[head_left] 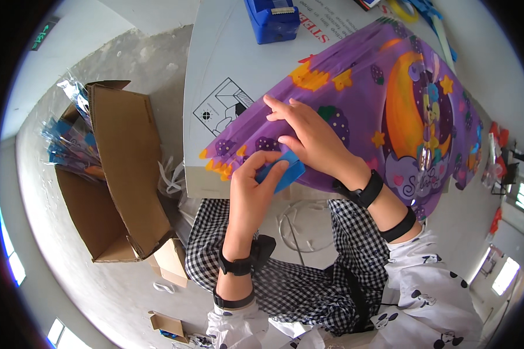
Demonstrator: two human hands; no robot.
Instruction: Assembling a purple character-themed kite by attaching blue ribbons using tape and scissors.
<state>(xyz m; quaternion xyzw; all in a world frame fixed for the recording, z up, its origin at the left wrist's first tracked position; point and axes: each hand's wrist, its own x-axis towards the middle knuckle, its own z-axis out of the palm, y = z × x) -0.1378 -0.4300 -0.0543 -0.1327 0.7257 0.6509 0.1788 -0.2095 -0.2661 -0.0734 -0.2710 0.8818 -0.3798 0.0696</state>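
A large, thin purple sheet (364, 93) with a yellow moon and berries printed on it lies across the table, gathered into folds on its left side and hanging over the near edge. My left hand (253, 189) pinches a flat blue strip (290, 173) between thumb and fingers at the sheet's near left corner. What the strip is made of I cannot tell. On the folds just beyond it rests my right hand (311, 136), fingers stretched out and apart, its palm side hidden.
A blue tape dispenser (273, 23) stands at the far side of the white table (215, 58). On the floor to the left, an open cardboard box (122, 145) holds several plastic-wrapped packets (75, 145). A smaller carton (167, 326) sits lower down.
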